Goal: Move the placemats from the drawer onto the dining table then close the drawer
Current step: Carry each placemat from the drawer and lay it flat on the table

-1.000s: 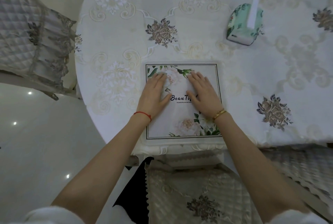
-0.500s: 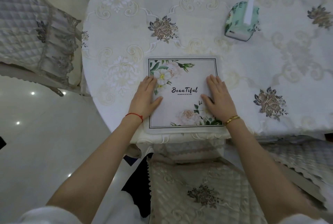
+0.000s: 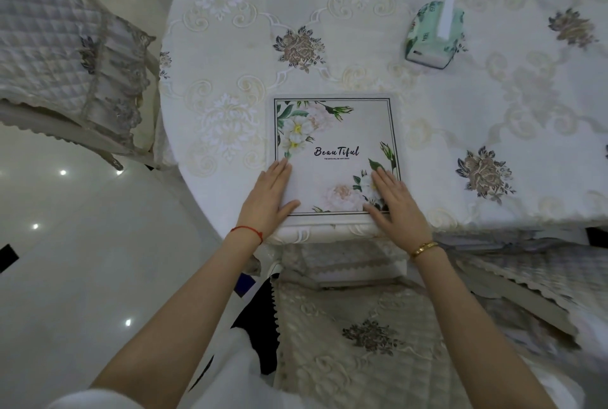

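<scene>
Placemat point(image 3: 335, 152) lying flat on the dining table point(image 3: 493, 119), its near edge at the table rim. My left hand point(image 3: 268, 199) and right hand point(image 3: 396, 203) rest on its two near corners, fingers straight, gripping nothing. Tissue pack point(image 3: 434, 35) well beyond my right hand. Judged: this mat is placed; the drawer is out of view, its closing apparently remaining.

Placemat point(image 3: 335, 132): smooth, matt, printed with flowers and script; it lay flat under my left hand point(image 3: 268, 199) and right hand point(image 3: 396, 204). Tablecloth point(image 3: 362, 46): embroidered cloth, soft sheen, scalloped at the near edge. Chair covers point(image 3: 49, 46): quilted cloth, lace-trimmed. Tissue pack point(image 3: 434, 35): glossy plastic wrap, paper sheet. Floor point(image 3: 65, 260): glossy, polished tile. My bracelet point(image 3: 424, 249): shiny gold-coloured metal; the other, red cord point(image 3: 248, 231).
</scene>
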Action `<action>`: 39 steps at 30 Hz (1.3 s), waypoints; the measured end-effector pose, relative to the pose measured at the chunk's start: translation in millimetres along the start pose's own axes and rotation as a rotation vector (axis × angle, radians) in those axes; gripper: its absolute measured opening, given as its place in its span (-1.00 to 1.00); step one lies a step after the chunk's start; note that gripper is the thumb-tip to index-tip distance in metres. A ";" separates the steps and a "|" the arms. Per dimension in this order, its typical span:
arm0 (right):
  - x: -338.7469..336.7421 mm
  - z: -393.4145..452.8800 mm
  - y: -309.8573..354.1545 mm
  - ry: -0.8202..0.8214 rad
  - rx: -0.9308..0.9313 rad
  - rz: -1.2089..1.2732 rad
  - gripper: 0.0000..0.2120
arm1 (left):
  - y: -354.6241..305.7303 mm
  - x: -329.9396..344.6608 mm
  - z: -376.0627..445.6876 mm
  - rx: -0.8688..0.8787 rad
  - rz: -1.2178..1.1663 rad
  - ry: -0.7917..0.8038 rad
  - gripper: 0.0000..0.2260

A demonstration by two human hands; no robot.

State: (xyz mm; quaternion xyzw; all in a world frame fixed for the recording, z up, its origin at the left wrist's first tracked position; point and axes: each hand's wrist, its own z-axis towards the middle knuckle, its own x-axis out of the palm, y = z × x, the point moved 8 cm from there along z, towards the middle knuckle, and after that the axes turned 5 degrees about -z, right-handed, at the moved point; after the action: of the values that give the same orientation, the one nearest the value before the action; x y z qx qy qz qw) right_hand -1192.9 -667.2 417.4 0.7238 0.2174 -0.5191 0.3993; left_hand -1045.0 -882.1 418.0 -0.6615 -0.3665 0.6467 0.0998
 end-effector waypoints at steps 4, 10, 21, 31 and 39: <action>-3.9 -13.0 -5.0 -0.035 0.072 0.008 -0.34 | 0.5 -0.6 -13.7 -0.062 -0.020 -0.027 -0.33; 14.8 -6.7 50.6 -0.004 -0.084 -0.018 -0.36 | -27.3 17.9 -38.1 -0.041 -0.098 -0.084 -0.37; -2.8 -31.2 -5.4 -0.056 0.081 0.097 -0.41 | -16.4 15.0 -43.2 -0.070 -0.108 -0.121 -0.38; -4.8 63.2 34.6 0.012 -0.071 0.008 -0.38 | -23.1 -10.5 37.3 -0.007 -0.028 -0.090 -0.40; -7.9 77.0 10.3 -0.009 -0.075 0.022 -0.35 | -3.5 -15.0 55.8 -0.014 0.006 -0.105 -0.36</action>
State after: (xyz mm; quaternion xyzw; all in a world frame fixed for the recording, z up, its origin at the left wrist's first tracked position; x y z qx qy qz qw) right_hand -1232.7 -734.4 417.3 0.7082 0.2269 -0.5096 0.4328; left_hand -1096.5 -907.9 423.8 -0.6283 -0.3738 0.6783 0.0736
